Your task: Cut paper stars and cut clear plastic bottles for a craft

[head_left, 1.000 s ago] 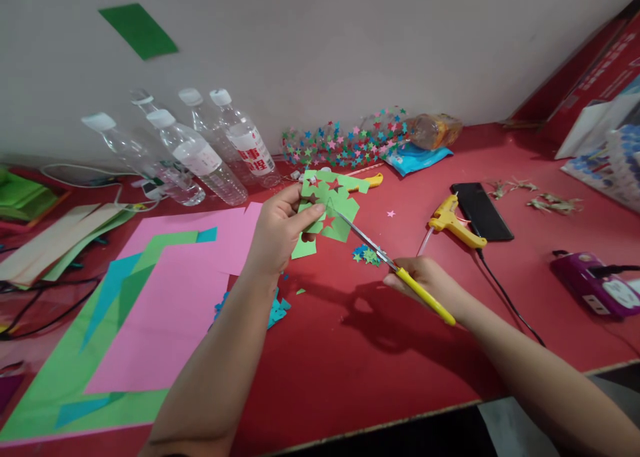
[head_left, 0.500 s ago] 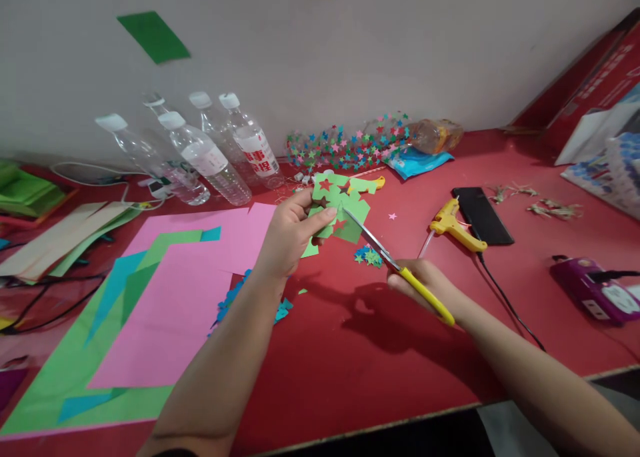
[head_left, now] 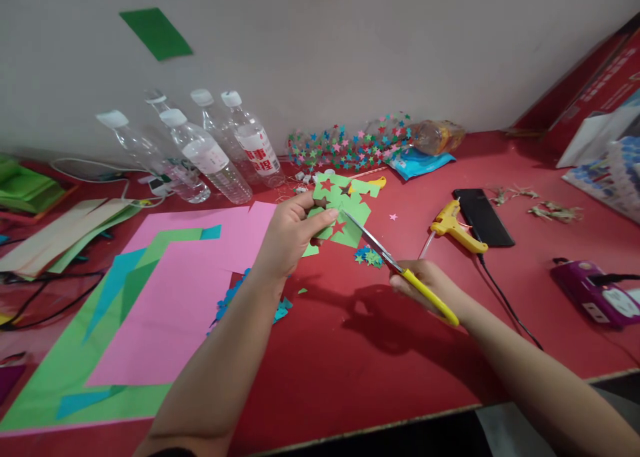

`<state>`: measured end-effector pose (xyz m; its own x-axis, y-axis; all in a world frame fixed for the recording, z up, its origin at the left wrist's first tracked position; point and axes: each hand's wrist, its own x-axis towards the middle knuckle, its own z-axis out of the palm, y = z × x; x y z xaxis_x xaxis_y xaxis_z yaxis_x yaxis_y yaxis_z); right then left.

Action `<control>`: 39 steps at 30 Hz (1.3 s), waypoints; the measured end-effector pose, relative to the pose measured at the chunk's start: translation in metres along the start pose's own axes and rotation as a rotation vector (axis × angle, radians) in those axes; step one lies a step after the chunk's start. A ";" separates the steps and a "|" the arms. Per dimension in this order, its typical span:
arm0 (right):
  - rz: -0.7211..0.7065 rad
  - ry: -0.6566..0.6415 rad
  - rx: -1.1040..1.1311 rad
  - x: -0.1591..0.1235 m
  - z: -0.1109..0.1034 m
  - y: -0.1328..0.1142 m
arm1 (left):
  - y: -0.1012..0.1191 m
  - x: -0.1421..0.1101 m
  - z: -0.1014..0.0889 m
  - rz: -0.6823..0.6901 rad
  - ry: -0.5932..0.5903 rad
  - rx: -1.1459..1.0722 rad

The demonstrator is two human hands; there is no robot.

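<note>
Pinched in my left hand (head_left: 293,234) is a sheet of light green paper (head_left: 355,225) with star-shaped holes cut in it. My right hand (head_left: 425,287) grips yellow-handled scissors (head_left: 433,298), whose blade tips touch the paper near my left thumb. Under the blades lies a small pile of blue and green paper stars (head_left: 370,256). A single pink star (head_left: 393,217) rests to the right of the paper. Beneath my left forearm, blue paper scraps (head_left: 283,310) are partly hidden.
Large pink sheets (head_left: 165,317) cover the left side. Plastic bottles (head_left: 205,154) stand by the wall, beside star-covered bottles (head_left: 345,147) lying down. To the right are a yellow glue gun (head_left: 457,230), a black phone (head_left: 483,216) and a purple power socket (head_left: 595,290).
The view has shifted slightly. Both hands keep nearly the same positions, with the scissor tips still at the green paper.
</note>
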<state>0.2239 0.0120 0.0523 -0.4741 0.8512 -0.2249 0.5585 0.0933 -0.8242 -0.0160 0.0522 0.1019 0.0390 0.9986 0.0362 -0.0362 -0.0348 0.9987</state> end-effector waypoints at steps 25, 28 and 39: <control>-0.013 0.019 0.232 -0.005 0.016 -0.005 | -0.006 -0.005 0.024 0.020 0.115 -0.174; -0.012 0.025 0.202 -0.005 0.015 -0.005 | -0.005 -0.006 0.025 0.026 0.112 -0.167; 0.026 0.062 0.180 -0.004 0.014 -0.008 | -0.005 -0.006 0.024 0.027 0.118 -0.158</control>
<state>0.2114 0.0001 0.0525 -0.4151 0.8829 -0.2194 0.4369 -0.0180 -0.8993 0.0078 0.0452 0.0980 -0.0813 0.9955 0.0496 -0.1926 -0.0645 0.9792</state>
